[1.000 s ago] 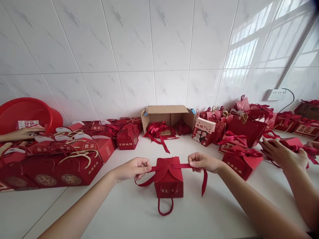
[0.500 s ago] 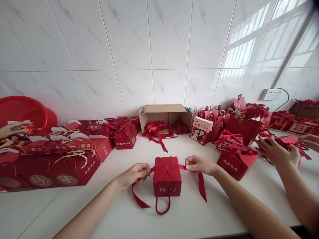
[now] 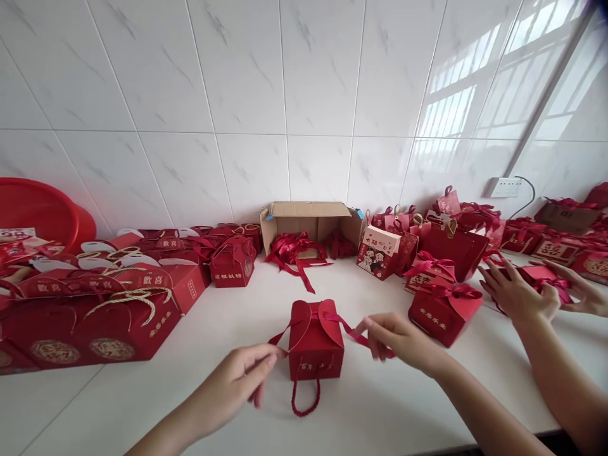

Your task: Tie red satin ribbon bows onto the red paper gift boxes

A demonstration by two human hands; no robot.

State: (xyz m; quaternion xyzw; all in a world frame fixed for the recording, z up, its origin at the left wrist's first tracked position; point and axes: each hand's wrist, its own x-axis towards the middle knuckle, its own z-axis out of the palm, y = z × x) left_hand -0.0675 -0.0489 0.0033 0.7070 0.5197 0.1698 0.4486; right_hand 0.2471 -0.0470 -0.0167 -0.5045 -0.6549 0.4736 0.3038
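Note:
A small red gift box (image 3: 316,354) with gold lettering stands upright before me, its curved top flaps bulging. A red ribbon (image 3: 342,325) passes across its top and out on both sides. My left hand (image 3: 237,380) is at the box's left edge, fingertips closed at the ribbon there; its thumb and fingers hide part of that end. To the right of the box, my right hand (image 3: 394,342) pinches the other end, slightly blurred. A twisted red cord handle (image 3: 306,413) hangs from the front onto the white table (image 3: 370,411).
Red gift boxes (image 3: 156,316) and a red basin (image 3: 88,221) are at left. A cardboard box (image 3: 311,209) holding ribbons (image 3: 294,247) stands against the wall. At right are finished-looking bow boxes (image 3: 444,316), bags (image 3: 456,247) and another person's hands (image 3: 522,297).
My left hand has moved down and closer to the box; my right hand has lowered slightly. The ribbon is slacker and the top flaps have risen. The hand at the basin has left view.

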